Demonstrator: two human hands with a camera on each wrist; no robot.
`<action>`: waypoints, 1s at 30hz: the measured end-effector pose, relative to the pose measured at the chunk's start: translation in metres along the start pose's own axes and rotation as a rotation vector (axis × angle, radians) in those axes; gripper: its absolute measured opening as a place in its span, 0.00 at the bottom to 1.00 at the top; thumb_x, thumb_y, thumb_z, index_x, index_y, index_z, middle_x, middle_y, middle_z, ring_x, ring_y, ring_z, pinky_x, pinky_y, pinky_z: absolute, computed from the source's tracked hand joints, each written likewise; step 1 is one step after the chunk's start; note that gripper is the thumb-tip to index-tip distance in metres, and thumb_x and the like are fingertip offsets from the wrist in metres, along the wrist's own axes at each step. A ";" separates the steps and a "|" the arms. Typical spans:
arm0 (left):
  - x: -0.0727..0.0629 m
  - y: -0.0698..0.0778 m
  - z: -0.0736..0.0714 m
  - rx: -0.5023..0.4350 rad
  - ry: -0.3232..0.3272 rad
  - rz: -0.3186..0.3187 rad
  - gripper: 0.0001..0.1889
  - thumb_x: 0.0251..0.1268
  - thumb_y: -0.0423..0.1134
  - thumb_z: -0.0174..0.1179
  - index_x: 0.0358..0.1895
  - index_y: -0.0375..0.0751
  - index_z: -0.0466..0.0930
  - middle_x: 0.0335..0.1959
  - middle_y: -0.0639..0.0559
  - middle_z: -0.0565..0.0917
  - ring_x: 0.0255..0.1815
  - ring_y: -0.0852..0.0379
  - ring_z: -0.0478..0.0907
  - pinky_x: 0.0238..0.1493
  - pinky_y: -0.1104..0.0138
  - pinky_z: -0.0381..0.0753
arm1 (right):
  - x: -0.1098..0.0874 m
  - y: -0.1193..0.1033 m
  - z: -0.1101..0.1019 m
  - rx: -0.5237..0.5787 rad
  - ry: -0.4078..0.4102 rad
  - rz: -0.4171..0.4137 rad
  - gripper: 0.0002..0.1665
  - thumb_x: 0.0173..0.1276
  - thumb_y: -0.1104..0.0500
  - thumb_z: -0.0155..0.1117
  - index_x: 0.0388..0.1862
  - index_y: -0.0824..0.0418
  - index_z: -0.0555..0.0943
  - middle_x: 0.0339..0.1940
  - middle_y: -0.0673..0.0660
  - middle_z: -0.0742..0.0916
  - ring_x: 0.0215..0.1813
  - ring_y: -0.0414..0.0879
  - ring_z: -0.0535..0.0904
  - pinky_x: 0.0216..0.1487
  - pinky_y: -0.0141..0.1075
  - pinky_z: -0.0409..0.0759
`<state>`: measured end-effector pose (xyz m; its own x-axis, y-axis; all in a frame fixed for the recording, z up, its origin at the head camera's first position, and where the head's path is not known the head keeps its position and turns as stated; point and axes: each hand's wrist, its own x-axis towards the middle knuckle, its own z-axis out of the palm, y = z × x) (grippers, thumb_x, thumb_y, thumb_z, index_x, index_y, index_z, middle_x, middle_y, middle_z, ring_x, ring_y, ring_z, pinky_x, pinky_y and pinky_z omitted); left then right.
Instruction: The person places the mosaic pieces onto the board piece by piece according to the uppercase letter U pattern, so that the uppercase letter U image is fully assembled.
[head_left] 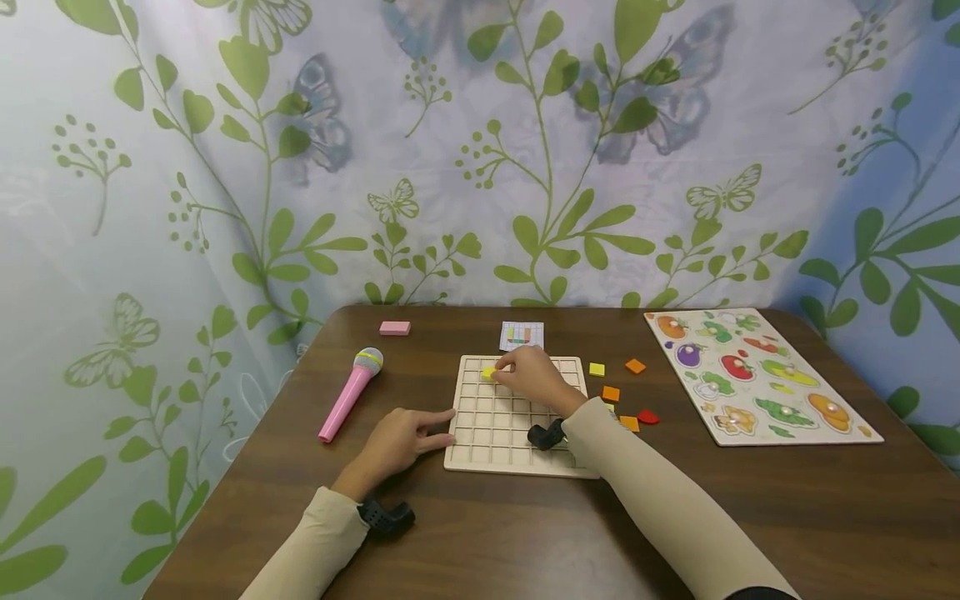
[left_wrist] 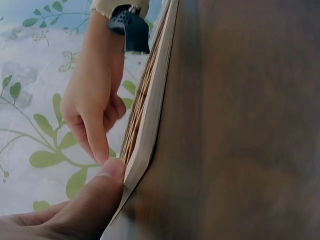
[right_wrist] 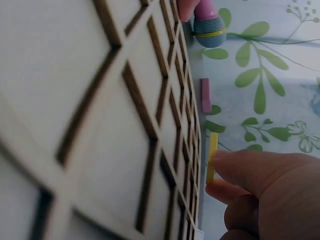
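A pale wooden grid board (head_left: 477, 427) lies on the brown table, its sunken square cells facing up. My right hand (head_left: 534, 377) is over its upper part and pinches a yellow square tile (head_left: 488, 373) between thumb and finger. In the right wrist view that tile (right_wrist: 212, 157) is seen edge-on, just off the board's surface. My left hand (head_left: 397, 437) rests at the board's left edge, thumb and finger extended against it. The left wrist view has the thumb (left_wrist: 102, 192) touching the board's side (left_wrist: 150, 125); its other fingers are mostly hidden.
Right of the board lie a yellow tile (head_left: 597, 369), several orange tiles (head_left: 611, 393) and a red piece (head_left: 648, 416). A small pattern card (head_left: 522, 335) sits behind it. A pink microphone (head_left: 348, 400) and pink block (head_left: 394, 328) are left; a vegetable puzzle (head_left: 765, 375) is far right.
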<state>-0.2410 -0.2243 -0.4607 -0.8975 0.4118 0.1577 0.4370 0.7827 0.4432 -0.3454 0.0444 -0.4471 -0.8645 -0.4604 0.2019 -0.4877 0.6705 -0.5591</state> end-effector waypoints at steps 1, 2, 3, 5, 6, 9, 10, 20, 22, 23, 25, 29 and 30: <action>0.000 0.001 0.000 0.002 0.000 0.004 0.26 0.64 0.56 0.69 0.65 0.56 0.82 0.14 0.64 0.63 0.17 0.67 0.56 0.21 0.70 0.58 | 0.000 0.000 0.001 -0.002 0.007 0.000 0.12 0.72 0.54 0.69 0.46 0.58 0.91 0.23 0.46 0.85 0.21 0.40 0.71 0.29 0.37 0.72; 0.001 0.002 0.000 0.002 0.001 0.007 0.26 0.64 0.56 0.69 0.65 0.56 0.83 0.14 0.64 0.63 0.17 0.67 0.56 0.21 0.70 0.58 | 0.000 0.001 0.002 -0.005 0.016 -0.001 0.11 0.72 0.54 0.70 0.45 0.59 0.91 0.25 0.47 0.86 0.22 0.39 0.73 0.31 0.37 0.74; 0.002 0.003 0.000 0.004 0.001 0.008 0.27 0.64 0.56 0.69 0.65 0.56 0.82 0.14 0.64 0.63 0.17 0.67 0.56 0.21 0.70 0.58 | 0.000 0.002 0.003 -0.009 0.023 -0.004 0.11 0.72 0.54 0.70 0.45 0.59 0.91 0.28 0.47 0.87 0.23 0.40 0.74 0.32 0.37 0.75; 0.003 0.004 -0.001 0.007 0.004 0.010 0.27 0.64 0.55 0.70 0.65 0.56 0.83 0.14 0.64 0.63 0.17 0.67 0.56 0.21 0.70 0.59 | 0.000 0.004 0.004 -0.013 0.034 -0.011 0.11 0.72 0.54 0.70 0.45 0.59 0.91 0.31 0.48 0.88 0.26 0.39 0.75 0.34 0.38 0.76; 0.003 0.004 -0.001 0.011 0.006 0.010 0.26 0.64 0.55 0.70 0.65 0.56 0.83 0.14 0.64 0.63 0.17 0.67 0.57 0.21 0.70 0.59 | 0.000 0.004 0.004 -0.016 0.038 -0.016 0.11 0.72 0.55 0.70 0.45 0.58 0.91 0.32 0.49 0.88 0.26 0.39 0.75 0.34 0.38 0.76; 0.004 0.005 -0.002 0.020 0.014 0.011 0.26 0.64 0.55 0.70 0.65 0.55 0.83 0.14 0.65 0.62 0.17 0.67 0.57 0.21 0.70 0.59 | 0.001 0.005 0.005 -0.020 0.050 -0.042 0.10 0.72 0.56 0.69 0.45 0.59 0.91 0.31 0.49 0.89 0.26 0.39 0.75 0.34 0.37 0.76; 0.004 0.005 -0.002 0.025 0.015 0.010 0.26 0.64 0.55 0.70 0.64 0.56 0.83 0.13 0.64 0.62 0.17 0.67 0.57 0.21 0.70 0.59 | 0.001 0.005 0.006 -0.020 0.051 -0.051 0.10 0.72 0.56 0.69 0.45 0.59 0.91 0.31 0.49 0.89 0.25 0.39 0.75 0.33 0.37 0.76; 0.002 0.004 -0.002 0.025 0.002 -0.005 0.26 0.64 0.55 0.70 0.65 0.56 0.83 0.14 0.64 0.62 0.17 0.67 0.57 0.21 0.70 0.58 | 0.002 0.006 0.013 -0.023 0.057 -0.070 0.11 0.71 0.55 0.70 0.46 0.59 0.91 0.26 0.46 0.87 0.23 0.38 0.74 0.27 0.34 0.73; 0.002 0.004 -0.003 0.022 0.004 -0.007 0.26 0.64 0.56 0.70 0.65 0.56 0.83 0.14 0.64 0.62 0.17 0.67 0.57 0.21 0.69 0.58 | 0.002 0.006 0.014 -0.028 0.063 -0.068 0.11 0.71 0.54 0.70 0.46 0.59 0.91 0.26 0.46 0.86 0.23 0.38 0.74 0.27 0.35 0.73; 0.002 0.004 -0.003 0.022 0.003 -0.008 0.26 0.64 0.56 0.70 0.65 0.57 0.83 0.14 0.64 0.62 0.17 0.67 0.57 0.21 0.69 0.58 | 0.002 0.005 0.014 -0.032 0.066 -0.066 0.11 0.71 0.54 0.70 0.46 0.58 0.91 0.24 0.46 0.86 0.23 0.38 0.74 0.26 0.35 0.73; 0.001 0.004 -0.003 0.019 0.001 -0.012 0.26 0.64 0.56 0.70 0.65 0.57 0.83 0.14 0.64 0.63 0.17 0.67 0.57 0.21 0.69 0.58 | 0.001 0.004 0.014 -0.039 0.064 -0.056 0.11 0.71 0.54 0.70 0.47 0.58 0.91 0.23 0.46 0.85 0.23 0.39 0.73 0.26 0.35 0.72; 0.000 0.004 -0.002 0.007 -0.007 -0.020 0.26 0.64 0.56 0.70 0.65 0.58 0.83 0.14 0.64 0.63 0.17 0.67 0.57 0.21 0.69 0.59 | -0.001 0.002 0.014 -0.058 0.058 -0.036 0.11 0.71 0.54 0.70 0.47 0.57 0.91 0.20 0.44 0.82 0.22 0.39 0.73 0.27 0.35 0.72; -0.001 0.003 -0.002 0.002 -0.008 -0.023 0.26 0.64 0.56 0.70 0.65 0.57 0.83 0.15 0.64 0.63 0.17 0.67 0.57 0.21 0.69 0.58 | -0.002 0.002 0.014 -0.060 0.057 -0.034 0.11 0.71 0.54 0.69 0.47 0.57 0.91 0.20 0.43 0.82 0.22 0.39 0.72 0.27 0.35 0.72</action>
<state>-0.2389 -0.2226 -0.4579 -0.9067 0.3976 0.1410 0.4168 0.7929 0.4445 -0.3426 0.0384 -0.4602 -0.8520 -0.4510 0.2659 -0.5217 0.6896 -0.5022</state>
